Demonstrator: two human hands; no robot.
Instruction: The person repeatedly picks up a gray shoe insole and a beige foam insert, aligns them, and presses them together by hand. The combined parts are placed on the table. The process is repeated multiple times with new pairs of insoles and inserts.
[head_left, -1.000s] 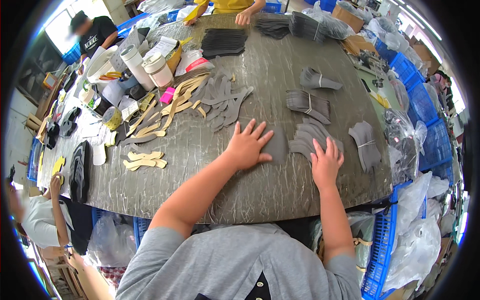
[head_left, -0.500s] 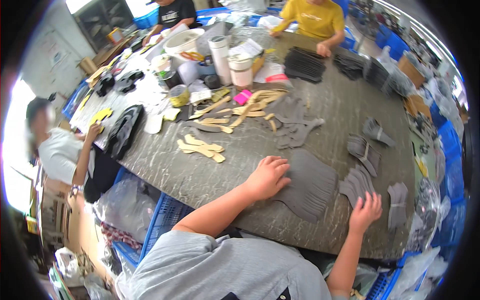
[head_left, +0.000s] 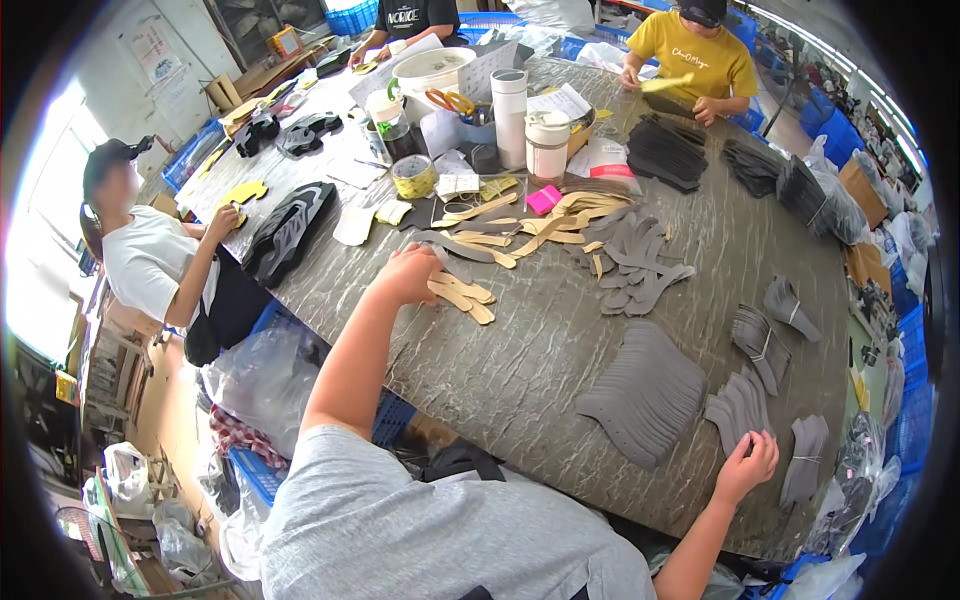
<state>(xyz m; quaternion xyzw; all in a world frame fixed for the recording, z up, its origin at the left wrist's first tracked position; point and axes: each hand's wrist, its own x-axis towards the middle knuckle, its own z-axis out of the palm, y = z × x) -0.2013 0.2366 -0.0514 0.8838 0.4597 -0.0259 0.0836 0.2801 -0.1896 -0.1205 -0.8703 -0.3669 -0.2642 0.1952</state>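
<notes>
Head view: my left hand [head_left: 405, 275] rests fingers-down on the tan strips [head_left: 462, 297], gripping nothing I can tell; right hand [head_left: 748, 465], loosely curled and empty, touches a grey stack [head_left: 738, 410] near the bench [head_left: 520, 350] edge; a nudge could fan it off.

Bright daylight glares at left; fisheye edges bend, perhaps slightly blurred.
</notes>
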